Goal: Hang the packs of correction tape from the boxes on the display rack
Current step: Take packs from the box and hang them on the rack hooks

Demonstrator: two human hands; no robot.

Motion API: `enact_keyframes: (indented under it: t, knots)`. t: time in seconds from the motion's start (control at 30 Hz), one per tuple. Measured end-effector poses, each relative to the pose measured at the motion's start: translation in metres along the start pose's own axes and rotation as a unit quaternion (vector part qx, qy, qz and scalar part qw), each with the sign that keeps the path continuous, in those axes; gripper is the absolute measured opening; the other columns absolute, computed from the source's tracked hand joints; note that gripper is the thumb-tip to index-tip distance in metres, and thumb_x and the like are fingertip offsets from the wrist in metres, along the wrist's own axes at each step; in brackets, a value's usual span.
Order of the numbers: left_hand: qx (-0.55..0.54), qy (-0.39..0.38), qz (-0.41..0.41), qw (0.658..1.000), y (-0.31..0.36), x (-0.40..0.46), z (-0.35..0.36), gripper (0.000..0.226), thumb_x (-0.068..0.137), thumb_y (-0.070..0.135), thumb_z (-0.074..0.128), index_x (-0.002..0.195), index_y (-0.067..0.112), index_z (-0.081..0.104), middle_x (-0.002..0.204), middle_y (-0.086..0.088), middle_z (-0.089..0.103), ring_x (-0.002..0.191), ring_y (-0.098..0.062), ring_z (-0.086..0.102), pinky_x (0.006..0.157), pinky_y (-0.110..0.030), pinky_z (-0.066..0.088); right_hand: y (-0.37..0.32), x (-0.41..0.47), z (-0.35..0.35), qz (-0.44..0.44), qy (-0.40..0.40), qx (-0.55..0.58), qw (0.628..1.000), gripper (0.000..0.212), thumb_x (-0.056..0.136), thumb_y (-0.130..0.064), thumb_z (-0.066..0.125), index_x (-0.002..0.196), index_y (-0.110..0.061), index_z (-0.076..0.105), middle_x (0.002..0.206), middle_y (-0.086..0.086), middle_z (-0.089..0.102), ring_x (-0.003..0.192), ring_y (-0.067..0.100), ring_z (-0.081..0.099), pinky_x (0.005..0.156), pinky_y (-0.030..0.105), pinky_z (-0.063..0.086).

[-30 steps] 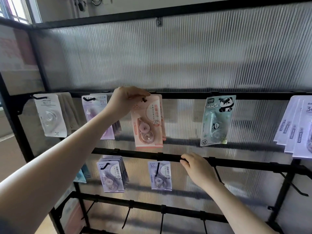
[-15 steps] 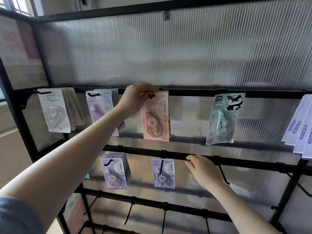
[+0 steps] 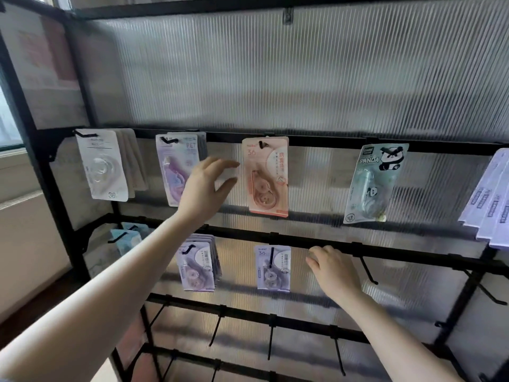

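Note:
A pink pack of correction tape (image 3: 266,177) hangs from a hook on the upper bar of the black display rack (image 3: 330,142). My left hand (image 3: 205,190) is just left of it, fingers spread, holding nothing and apart from the pack. My right hand (image 3: 332,271) rests on the rack's second bar (image 3: 413,257), fingers curled over it. Other packs hang along the rack: white (image 3: 103,168), purple (image 3: 176,166), a panda pack (image 3: 371,183), and lilac ones below (image 3: 197,264) (image 3: 272,268).
White-and-lilac packs (image 3: 493,199) hang at the far right. Bare black hooks (image 3: 367,271) stick out from the second and lower bars. A ribbed translucent panel (image 3: 303,73) backs the rack. A window and wall lie at the left.
My left hand has let go of the pink pack, which now hangs on its hook, and has drawn back down and left. The right hand has stayed on the second bar.

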State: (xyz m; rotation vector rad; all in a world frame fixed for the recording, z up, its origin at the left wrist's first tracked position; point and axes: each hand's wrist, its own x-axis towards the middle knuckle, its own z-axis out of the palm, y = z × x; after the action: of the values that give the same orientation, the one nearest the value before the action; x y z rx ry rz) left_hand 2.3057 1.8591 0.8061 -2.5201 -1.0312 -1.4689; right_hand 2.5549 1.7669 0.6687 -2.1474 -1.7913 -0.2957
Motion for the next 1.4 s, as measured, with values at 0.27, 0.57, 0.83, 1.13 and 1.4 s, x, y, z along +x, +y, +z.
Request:
enact_keyframes:
  t: [0.27, 0.57, 0.83, 1.13, 1.4]
  knots:
    - [0.029, -0.084, 0.000, 0.996, -0.023, -0.078, 0.010, 0.030, 0.084, 0.016, 0.066, 0.114, 0.013, 0.063, 0.115, -0.006, 0.061, 0.106, -0.025, 0.055, 0.089, -0.037, 0.044, -0.031, -0.034, 0.011, 0.035, -0.026, -0.020, 0.999, 0.039, 0.099, -0.034, 0.035, 0.133, -0.018, 0.045, 0.129, 0.004, 0.053, 0.114, 0.020, 0.051, 0.092, 0.031, 0.043]
    - [0.028, -0.172, -0.055, 0.983, -0.054, -0.190, 0.047, 0.035, 0.083, 0.023, 0.066, 0.116, 0.014, 0.059, 0.127, -0.010, 0.055, 0.115, -0.031, 0.051, 0.093, -0.048, 0.046, -0.056, -0.101, 0.052, 0.092, -0.086, -0.042, 0.991, 0.041, 0.098, -0.032, 0.040, 0.136, -0.016, 0.040, 0.128, 0.008, 0.050, 0.114, 0.026, 0.048, 0.092, 0.034, 0.039]
    - [0.021, -0.287, -0.131, 0.949, -0.067, -0.311, 0.102, 0.039, 0.083, 0.024, 0.066, 0.119, 0.012, 0.058, 0.132, -0.012, 0.051, 0.121, -0.032, 0.046, 0.096, -0.045, 0.041, -0.045, -0.180, 0.139, 0.141, -0.186, -0.033, 0.972, 0.044, 0.098, -0.034, 0.039, 0.138, -0.016, 0.036, 0.135, 0.009, 0.044, 0.122, 0.026, 0.043, 0.098, 0.034, 0.037]
    - [0.005, -0.387, -0.188, 0.903, -0.073, -0.456, 0.179, 0.039, 0.081, 0.021, 0.067, 0.116, 0.004, 0.060, 0.125, -0.017, 0.054, 0.115, -0.037, 0.050, 0.096, -0.046, 0.042, -0.013, -0.255, 0.271, 0.137, -0.281, -0.031, 0.949, 0.039, 0.096, -0.034, 0.042, 0.130, -0.015, 0.044, 0.124, 0.010, 0.050, 0.113, 0.028, 0.046, 0.092, 0.037, 0.037]
    - [0.012, -0.520, -0.237, 0.820, -0.103, -0.624, 0.267, 0.054, 0.084, 0.016, 0.062, 0.135, 0.010, 0.045, 0.145, -0.012, 0.036, 0.130, -0.032, 0.035, 0.103, -0.041, 0.033, 0.026, -0.361, 0.432, 0.131, -0.384, -0.050, 0.913, 0.038, 0.094, -0.028, 0.046, 0.129, -0.012, 0.046, 0.118, 0.014, 0.053, 0.109, 0.032, 0.049, 0.088, 0.038, 0.039]
